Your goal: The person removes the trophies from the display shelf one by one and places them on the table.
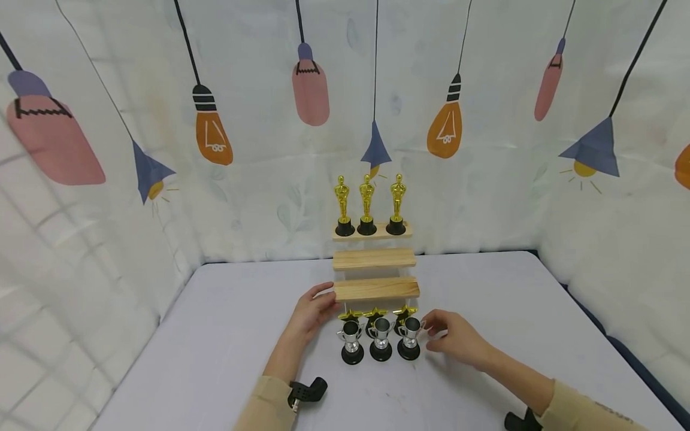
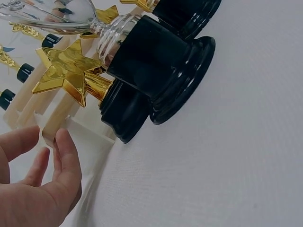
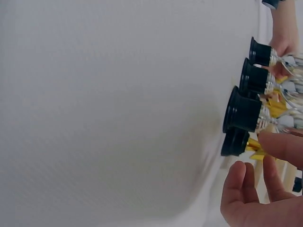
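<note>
Three small silver trophy cups [image 1: 380, 339] on black bases stand in a row on the white table. Close behind them are three gold star trophies [image 2: 68, 71], partly hidden by the cups in the head view. My left hand [image 1: 312, 311] is at the left end of the lowest board of a stepped wooden shelf [image 1: 376, 289], fingertips right at the board's end. Beside the rightmost cup, my right hand [image 1: 458, 338] is held with thumb and fingers apart and slightly bent. Its fingertips lie close to that cup's handle, with nothing between them.
Three gold figure trophies [image 1: 367, 206] stand on the shelf's top board, with the middle board [image 1: 374, 259] below. The white table [image 1: 226, 335] reaches back to a wall cloth [image 1: 259, 197] printed with lamps. Each wrist wears a black device [image 1: 308, 391].
</note>
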`<state>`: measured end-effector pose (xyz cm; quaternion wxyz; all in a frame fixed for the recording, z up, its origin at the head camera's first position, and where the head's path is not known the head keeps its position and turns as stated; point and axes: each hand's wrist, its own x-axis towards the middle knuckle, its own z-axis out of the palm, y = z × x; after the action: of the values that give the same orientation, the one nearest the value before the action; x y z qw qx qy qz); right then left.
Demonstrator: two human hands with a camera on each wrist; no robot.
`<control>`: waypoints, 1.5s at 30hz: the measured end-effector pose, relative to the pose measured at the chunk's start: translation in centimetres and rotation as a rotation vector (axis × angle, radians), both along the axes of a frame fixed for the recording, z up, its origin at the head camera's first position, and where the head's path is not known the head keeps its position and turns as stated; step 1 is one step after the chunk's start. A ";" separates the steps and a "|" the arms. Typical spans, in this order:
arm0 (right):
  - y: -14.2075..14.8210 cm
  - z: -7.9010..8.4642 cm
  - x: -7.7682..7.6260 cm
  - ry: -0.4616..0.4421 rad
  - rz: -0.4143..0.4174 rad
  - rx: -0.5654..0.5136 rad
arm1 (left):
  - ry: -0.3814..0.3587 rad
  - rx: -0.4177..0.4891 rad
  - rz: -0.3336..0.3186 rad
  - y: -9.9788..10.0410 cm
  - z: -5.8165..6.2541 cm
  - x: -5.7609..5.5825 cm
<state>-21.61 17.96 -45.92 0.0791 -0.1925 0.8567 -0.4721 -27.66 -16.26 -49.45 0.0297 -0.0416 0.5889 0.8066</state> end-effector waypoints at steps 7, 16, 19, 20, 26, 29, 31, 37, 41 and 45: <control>0.1 1.8 -0.8 0.035 -0.006 0.013 | 0.001 -0.008 0.002 0.1 0.2 0.1; 0.2 4.9 -2.2 0.040 -0.086 -0.030 | -0.015 -0.017 -0.005 0.2 0.3 0.4; 0.2 5.7 -2.6 0.033 -0.101 -0.061 | -0.017 -0.006 -0.007 0.2 0.1 0.5; 0.2 5.9 -2.7 0.034 -0.099 -0.069 | -0.019 -0.005 -0.007 0.2 0.1 0.6; -0.1 7.1 -3.6 0.060 -0.090 -0.105 | -0.016 0.009 -0.014 0.1 -0.5 1.0; -0.4 8.0 -4.0 0.082 -0.094 -0.115 | -0.013 0.017 -0.015 0.1 -0.6 1.0; -0.7 8.4 -4.3 0.097 -0.098 -0.128 | -0.013 0.020 -0.017 0.1 -0.6 1.0; -1.7 8.8 -5.4 0.102 -0.127 -0.177 | -0.007 0.030 -0.030 0.2 -0.5 0.8; -2.2 8.7 -6.6 0.118 -0.146 -0.214 | -0.015 0.037 -0.034 0.1 -0.5 0.6; -2.6 8.7 -8.1 0.158 -0.181 -0.251 | -0.016 0.023 -0.038 0.1 -0.3 0.3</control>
<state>-29.74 15.39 -37.24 -0.0558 -0.1595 0.8083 -0.5640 -27.31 -16.20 -49.78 0.0504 -0.0366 0.5800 0.8122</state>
